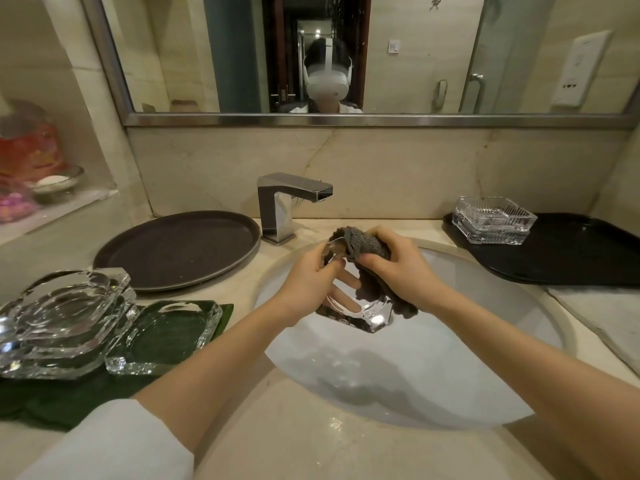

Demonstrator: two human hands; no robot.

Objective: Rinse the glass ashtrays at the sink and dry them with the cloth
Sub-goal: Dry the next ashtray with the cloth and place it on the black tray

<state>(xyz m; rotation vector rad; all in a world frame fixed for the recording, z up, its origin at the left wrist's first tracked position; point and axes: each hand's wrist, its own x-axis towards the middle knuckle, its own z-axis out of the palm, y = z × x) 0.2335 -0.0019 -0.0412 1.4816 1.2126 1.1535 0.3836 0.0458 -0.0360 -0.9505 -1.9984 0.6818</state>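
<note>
Over the sink [485, 393] your left hand [308, 289] grips an ashtray [363, 313], right hand [398, 268] grips the cloth [367, 244], drying. Ashtrays left of sink [69, 320] look pending; those right of it [493, 220] probably done.

Beige marble wall [381, 168] rises behind a pale stone counter [294, 438]. Above hangs a steel-framed mirror [207, 46], reflecting a dim doorway. At far left, 1 recessed niche [52, 116] holds colourful ornaments. Light is soft.

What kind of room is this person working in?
Most likely a hotel or restaurant washroom: a white sink in a marble counter, a chrome faucet, a wall mirror and several glass ashtrays.
</note>
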